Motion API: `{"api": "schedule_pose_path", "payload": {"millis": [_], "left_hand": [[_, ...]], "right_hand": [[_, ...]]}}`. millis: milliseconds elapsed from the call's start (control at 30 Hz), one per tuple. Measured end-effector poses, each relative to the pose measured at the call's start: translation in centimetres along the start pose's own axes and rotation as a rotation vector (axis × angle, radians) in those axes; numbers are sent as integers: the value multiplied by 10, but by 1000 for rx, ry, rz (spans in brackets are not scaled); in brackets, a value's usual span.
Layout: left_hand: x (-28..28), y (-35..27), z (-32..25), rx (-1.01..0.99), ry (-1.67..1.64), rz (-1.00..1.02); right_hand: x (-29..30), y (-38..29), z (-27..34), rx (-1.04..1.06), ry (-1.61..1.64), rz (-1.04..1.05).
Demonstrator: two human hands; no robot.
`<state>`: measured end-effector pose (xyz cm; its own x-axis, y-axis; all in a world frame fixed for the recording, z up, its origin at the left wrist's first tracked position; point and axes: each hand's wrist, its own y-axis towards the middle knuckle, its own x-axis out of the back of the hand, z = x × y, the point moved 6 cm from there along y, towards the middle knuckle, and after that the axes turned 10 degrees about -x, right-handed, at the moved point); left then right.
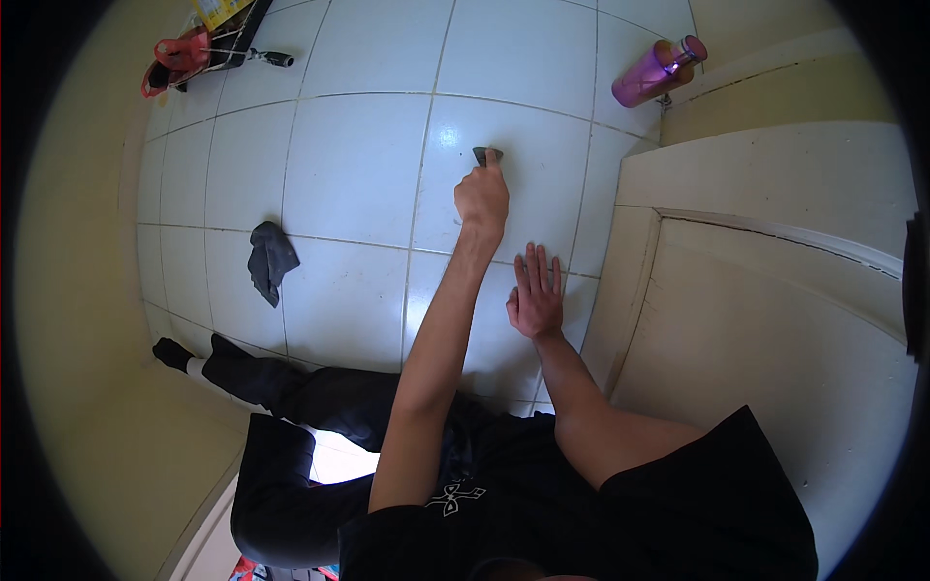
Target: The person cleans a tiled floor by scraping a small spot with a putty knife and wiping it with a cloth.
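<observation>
My left hand (483, 194) reaches forward over the white tiled floor (356, 160), closed around a small dark scraper (481, 155). One finger is stretched along the tool, and its wide end points away from me. The handle is hidden in my fist. My right hand (536, 298) lies palm down on the tiles, nearer to me and to the right, with its fingers stretched out and holding nothing. Small dark specks and faint smudges mark the tiles around both hands. A crumpled grey cloth (273, 260) lies on the floor to the left.
A purple bottle (647, 76) stands by the wall at far right. Along my right side runs a pale panelled door (755, 290). At far left are a red plastic item (182, 54), a black-handled tool (272, 58) and a yellow packet (218, 11). My legs (320, 396) extend left.
</observation>
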<state>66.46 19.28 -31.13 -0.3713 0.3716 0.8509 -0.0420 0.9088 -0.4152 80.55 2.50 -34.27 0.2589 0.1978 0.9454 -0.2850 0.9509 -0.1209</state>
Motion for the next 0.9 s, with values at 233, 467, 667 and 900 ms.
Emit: {"api": "schedule_pose_path", "payload": {"millis": [233,467,667,900], "left_hand": [[5,13,7,-32,-4,-37],[25,27,-2,-11,-20,39],[22,27,-20,-61,-5,296],[4,20,-19,-61,-84,37]], "right_hand": [[2,0,2,11,21,-6],[2,0,2,24,26,-18],[2,0,1,20,25,-27],[1,0,1,27,17,-30]]}}
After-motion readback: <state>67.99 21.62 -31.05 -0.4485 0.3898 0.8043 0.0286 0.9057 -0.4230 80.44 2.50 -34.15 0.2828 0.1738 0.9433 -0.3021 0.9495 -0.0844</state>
